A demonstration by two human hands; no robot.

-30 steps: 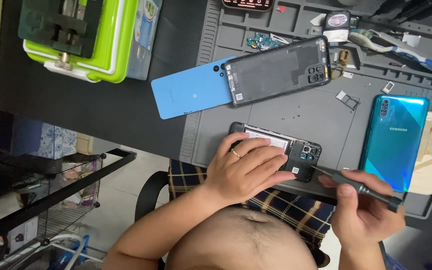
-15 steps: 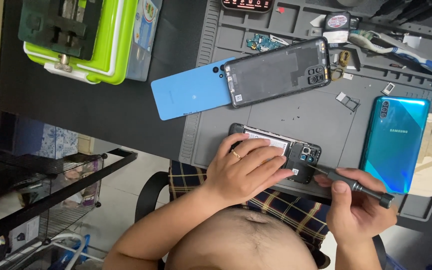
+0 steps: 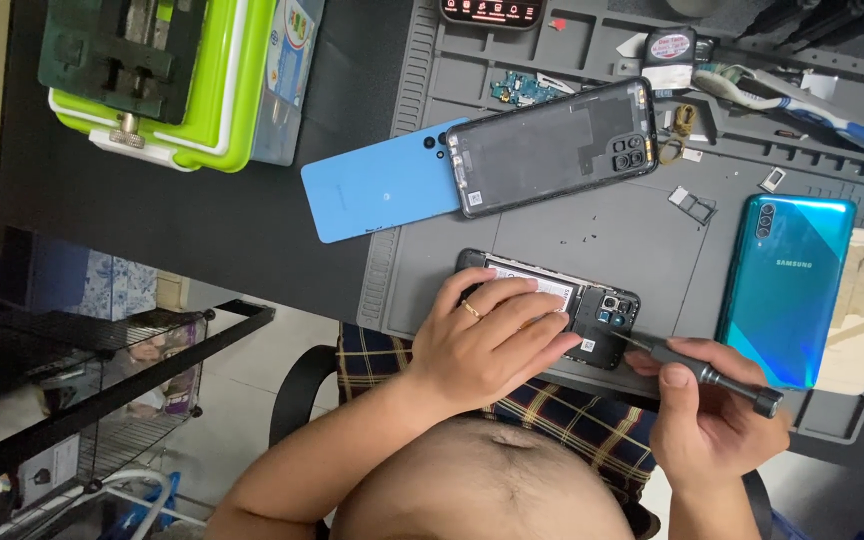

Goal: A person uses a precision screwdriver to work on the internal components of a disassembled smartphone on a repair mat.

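The opened phone (image 3: pixel 572 305) lies flat on the grey mat (image 3: pixel 552 225) under my left hand (image 3: pixel 487 335), whose spread fingers press it down; it looks light, stiff and fragile inside, so I judge the rim the safe place to grip. My right hand (image 3: pixel 712 415), closed around the screwdriver (image 3: pixel 702 370), sets its tip at the camera end, with the teal phone (image 3: pixel 787 290) just beyond.

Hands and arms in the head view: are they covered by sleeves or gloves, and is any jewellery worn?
Both arms are bare, with no sleeves or gloves. The left hand wears a thin gold-coloured ring on one finger. The right hand shows no ring or watch.
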